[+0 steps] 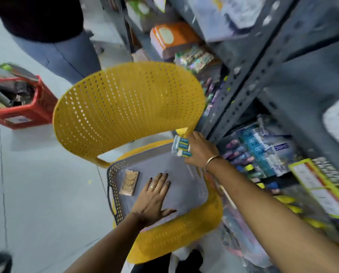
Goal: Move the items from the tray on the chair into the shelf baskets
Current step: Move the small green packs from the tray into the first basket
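Mid-transfer: right hand [201,149] is closed around a small blue-and-white pack [181,148], lifted at the tray's [186,192] far corner by the shelf upright [249,85]. Left hand [152,198] lies flat and open on the tray, holding nothing. One brown packet [129,182] remains on the tray, just beside the left fingers. Next: carry the pack right into a shelf basket. Pack print too blurred to read.

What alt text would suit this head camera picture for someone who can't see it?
A right hand lifts a blue-and-white packet off a grey tray on a yellow chair, beside a shelf. The left hand lies flat on the tray near a brown packet.
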Tool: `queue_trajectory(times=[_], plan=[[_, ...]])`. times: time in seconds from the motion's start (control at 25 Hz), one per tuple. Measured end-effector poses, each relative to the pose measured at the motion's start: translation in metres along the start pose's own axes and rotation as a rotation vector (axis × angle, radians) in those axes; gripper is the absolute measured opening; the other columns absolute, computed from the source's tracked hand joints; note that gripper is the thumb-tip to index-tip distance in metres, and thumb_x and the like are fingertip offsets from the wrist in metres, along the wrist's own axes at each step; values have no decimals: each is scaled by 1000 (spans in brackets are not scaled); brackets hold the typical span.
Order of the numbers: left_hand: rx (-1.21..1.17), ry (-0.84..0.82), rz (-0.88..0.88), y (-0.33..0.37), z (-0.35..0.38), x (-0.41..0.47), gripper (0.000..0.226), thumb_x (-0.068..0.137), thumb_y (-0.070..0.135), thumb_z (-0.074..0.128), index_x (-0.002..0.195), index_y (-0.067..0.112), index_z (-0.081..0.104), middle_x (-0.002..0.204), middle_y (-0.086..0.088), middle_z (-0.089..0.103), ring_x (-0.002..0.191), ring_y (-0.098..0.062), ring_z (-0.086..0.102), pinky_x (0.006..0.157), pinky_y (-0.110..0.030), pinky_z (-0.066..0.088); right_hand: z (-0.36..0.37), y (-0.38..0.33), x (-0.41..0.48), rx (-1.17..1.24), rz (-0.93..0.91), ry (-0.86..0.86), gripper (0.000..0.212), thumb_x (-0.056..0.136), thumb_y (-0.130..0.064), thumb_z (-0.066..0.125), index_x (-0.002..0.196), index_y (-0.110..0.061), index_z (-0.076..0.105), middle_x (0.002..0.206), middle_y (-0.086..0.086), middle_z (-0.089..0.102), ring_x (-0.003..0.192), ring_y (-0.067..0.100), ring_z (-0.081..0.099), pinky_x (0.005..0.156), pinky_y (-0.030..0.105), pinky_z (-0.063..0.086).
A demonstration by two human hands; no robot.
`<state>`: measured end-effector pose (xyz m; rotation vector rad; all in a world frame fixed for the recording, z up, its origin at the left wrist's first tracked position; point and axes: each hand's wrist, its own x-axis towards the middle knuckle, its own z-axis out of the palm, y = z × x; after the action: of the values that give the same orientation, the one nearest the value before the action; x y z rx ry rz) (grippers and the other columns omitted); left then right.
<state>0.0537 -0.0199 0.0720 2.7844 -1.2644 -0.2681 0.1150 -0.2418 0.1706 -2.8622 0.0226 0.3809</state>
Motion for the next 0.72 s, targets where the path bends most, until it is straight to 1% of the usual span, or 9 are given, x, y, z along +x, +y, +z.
queue_trajectory(times=[0.08,0.16,0.2,0.28,0.4,0.48,0.6,0.64,0.72], plan=[[-23,66,28,-3,-37,19,86,84,74,29,136,6,42,145,-13,37,133,-29,30,107,-45,22,-52,-4,-14,31,38,112,58,71,-30,71,116,-5,46,123,14,46,120,29,43,76,38,45],[0,144,59,-7,-74,43,86,86,74,24,138,6,34,147,-11,32,134,-29,26,107,-42,15,-102,-9,-28,73,39,206,60,68,-31,72,117,-5,48,121,15,48,118,30,45,87,39,47],[16,183,78,-8,-96,56,85,87,73,23,138,6,34,147,-12,33,134,-29,26,108,-41,13,-129,-10,-38,88,29,258,63,67,-31,72,119,-5,48,121,16,49,118,31,46,92,41,48],[56,265,139,-3,-136,83,84,86,72,28,135,4,40,144,-15,39,132,-30,29,105,-43,15,-179,-13,-58,100,31,334,65,66,-30,73,121,-7,48,120,15,50,117,31,47,94,42,47],[105,355,287,18,-188,121,83,78,68,38,127,1,49,137,-19,48,127,-32,39,100,-45,25,-243,-10,-91,117,95,435,59,67,-29,75,116,-8,50,117,13,50,114,27,46,93,38,44],[136,392,387,37,-209,141,83,75,68,40,126,3,44,134,-19,52,126,-31,37,101,-44,25,-274,-2,-112,112,141,476,56,68,-28,74,115,-9,51,116,12,52,112,26,48,92,35,42],[147,398,499,68,-227,171,86,73,70,41,130,6,38,134,-16,52,127,-28,34,106,-41,19,-301,31,-146,72,282,486,54,68,-26,74,115,-8,53,117,14,55,109,28,52,90,31,41],[136,394,532,80,-231,181,87,72,71,40,131,6,39,135,-14,52,127,-27,34,106,-40,20,-305,48,-160,59,350,484,52,68,-26,73,113,-7,55,116,16,57,107,30,54,88,32,43],[118,367,564,95,-234,196,89,73,74,39,130,6,48,135,-13,52,127,-26,37,104,-41,30,-306,82,-181,39,477,439,49,67,-28,73,108,-6,57,114,18,60,105,32,57,85,33,46]])
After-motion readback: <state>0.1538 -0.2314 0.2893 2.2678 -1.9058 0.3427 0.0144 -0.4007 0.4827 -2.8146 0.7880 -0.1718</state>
